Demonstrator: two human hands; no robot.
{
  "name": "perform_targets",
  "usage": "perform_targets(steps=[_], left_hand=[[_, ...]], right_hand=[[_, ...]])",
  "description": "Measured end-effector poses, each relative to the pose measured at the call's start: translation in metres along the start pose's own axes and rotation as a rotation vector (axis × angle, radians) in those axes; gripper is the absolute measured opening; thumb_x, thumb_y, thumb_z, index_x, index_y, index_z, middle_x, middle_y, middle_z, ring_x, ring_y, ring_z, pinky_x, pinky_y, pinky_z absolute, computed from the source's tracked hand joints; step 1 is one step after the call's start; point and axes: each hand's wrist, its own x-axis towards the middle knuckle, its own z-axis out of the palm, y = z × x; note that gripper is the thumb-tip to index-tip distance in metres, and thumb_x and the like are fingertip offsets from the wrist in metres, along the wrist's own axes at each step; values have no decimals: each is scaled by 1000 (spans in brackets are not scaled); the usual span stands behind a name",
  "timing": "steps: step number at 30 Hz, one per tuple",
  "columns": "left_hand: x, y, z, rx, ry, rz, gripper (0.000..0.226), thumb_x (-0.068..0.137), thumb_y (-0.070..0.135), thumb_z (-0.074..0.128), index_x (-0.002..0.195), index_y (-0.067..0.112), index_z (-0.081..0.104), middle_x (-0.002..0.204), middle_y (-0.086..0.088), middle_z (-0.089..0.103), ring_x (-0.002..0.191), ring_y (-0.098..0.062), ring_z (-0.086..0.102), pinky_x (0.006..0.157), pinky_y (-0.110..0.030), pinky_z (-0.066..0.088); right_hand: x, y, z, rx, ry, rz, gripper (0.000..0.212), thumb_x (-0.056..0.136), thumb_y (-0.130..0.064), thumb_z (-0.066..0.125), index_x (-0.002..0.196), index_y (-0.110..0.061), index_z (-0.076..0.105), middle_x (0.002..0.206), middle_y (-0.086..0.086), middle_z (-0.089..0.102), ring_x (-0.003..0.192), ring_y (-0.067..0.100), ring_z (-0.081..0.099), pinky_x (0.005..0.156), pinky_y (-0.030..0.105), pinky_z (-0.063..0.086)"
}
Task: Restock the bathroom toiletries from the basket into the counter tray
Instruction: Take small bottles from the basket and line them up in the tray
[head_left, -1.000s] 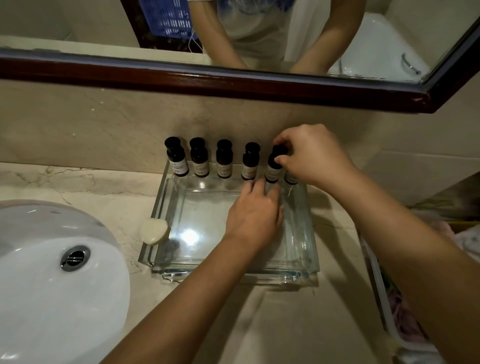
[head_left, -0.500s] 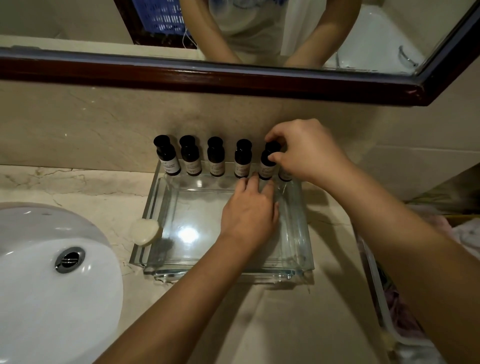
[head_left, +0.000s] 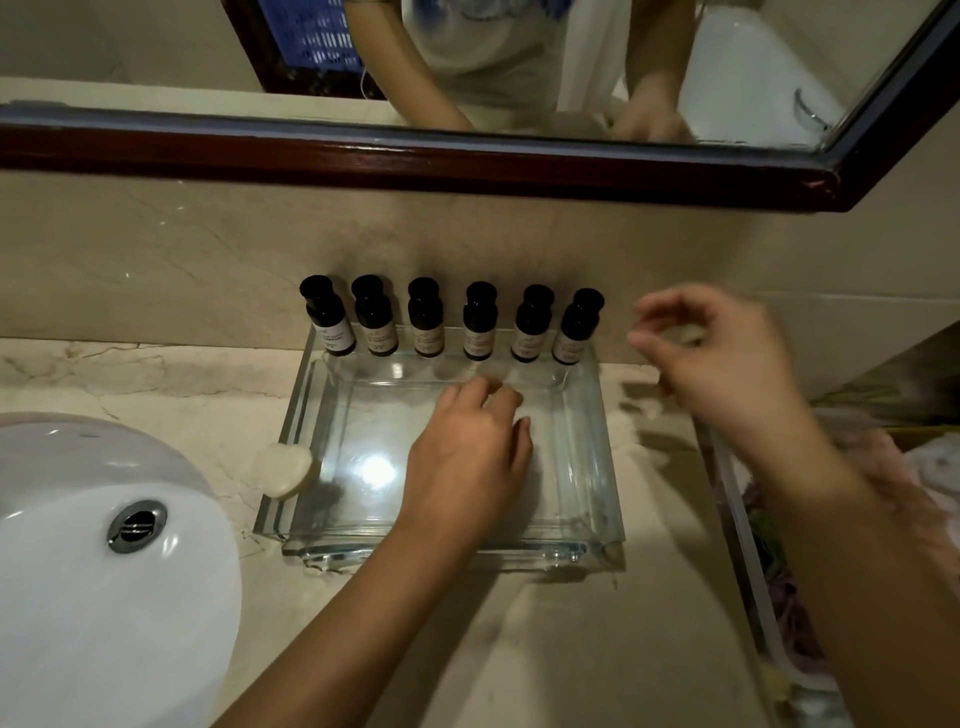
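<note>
Small dark toiletry bottles with black caps (head_left: 478, 325) line the back edge of the clear glass tray (head_left: 609, 470). Probably light, slick and tippy, so pinch the body under the cap. Left hand (head_left: 467, 457) rests loose in the tray, right hand (head_left: 727, 364) hovers empty, half-curled.

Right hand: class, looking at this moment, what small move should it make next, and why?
Probably lower the right hand to the basket on its side and pick up another item. It hangs empty, clear of the six bottles, which stand upright along the back of the tray; the tray's floor is mostly bare, with only the left hand resting on it.
</note>
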Motion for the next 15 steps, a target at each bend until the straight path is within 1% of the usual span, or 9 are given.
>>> perform_targets(steps=[1, 2, 4, 5, 7, 10, 12, 14, 15], left_hand=[[1, -3, 0, -21, 16, -22, 26, 92, 24, 50, 108, 10, 65, 112, -5, 61, 102, -25, 57, 74, -36, 53], [2, -6, 0, -34, 18, -51, 24, 93, 22, 51, 108, 10, 65, 109, -5, 61, 97, -24, 58, 73, -35, 51], [7, -11, -2, -43, 38, -103, 21, 93, 21, 50, 105, 11, 65, 105, -5, 62, 87, -23, 59, 70, -33, 48], [10, -12, -2, -39, 57, -120, 20, 93, 20, 50, 103, 10, 65, 103, -5, 62, 84, -24, 59, 68, -32, 46], [15, -14, -2, -38, 79, -151, 19, 92, 18, 50, 101, 9, 65, 101, -6, 62, 84, -24, 59, 68, -31, 43], [19, -13, -2, -48, 96, -194, 21, 91, 16, 51, 105, 8, 64, 103, -9, 63, 91, -27, 59, 74, -35, 47], [20, -11, -2, -31, 82, -206, 24, 91, 15, 50, 109, 7, 63, 107, -11, 62, 96, -28, 58, 77, -37, 47], [21, -10, -1, -16, 71, -196, 26, 90, 14, 50, 113, 7, 62, 108, -12, 61, 98, -29, 56, 78, -37, 46], [21, -9, 0, -9, 67, -187, 27, 90, 14, 51, 115, 7, 61, 108, -12, 61, 98, -29, 56, 78, -36, 46]], right_hand=[[-2, 12, 8, -13, -39, 59, 20, 85, -12, 65, 98, -25, 59, 95, -3, 64, 62, 7, 58, 51, 17, 49], [-3, 21, 17, -47, -74, 93, 22, 84, -13, 66, 103, -21, 58, 93, 0, 64, 63, 11, 59, 54, 22, 51], [-1, 32, 33, -97, -115, 112, 39, 83, -18, 69, 119, -16, 55, 81, -2, 62, 67, 14, 60, 66, 32, 53], [1, 33, 39, -111, -113, 106, 46, 82, -21, 70, 125, -16, 52, 75, -4, 59, 69, 14, 59, 70, 33, 52], [9, 35, 46, -125, -88, 85, 53, 81, -27, 70, 128, -15, 50, 69, -5, 55, 67, 13, 56, 70, 29, 47], [21, 35, 51, -179, -79, 80, 55, 81, -33, 70, 127, -10, 49, 68, -5, 50, 67, 13, 51, 64, 25, 39], [26, 33, 51, -214, -82, 72, 57, 81, -35, 69, 127, -8, 49, 71, -6, 48, 68, 13, 48, 62, 23, 34], [30, 30, 51, -223, -96, 60, 59, 82, -33, 69, 131, -10, 48, 79, -5, 50, 71, 12, 47, 66, 23, 34], [31, 29, 50, -222, -103, 52, 58, 82, -32, 69, 132, -12, 48, 79, -6, 50, 68, 11, 47, 66, 22, 34]])
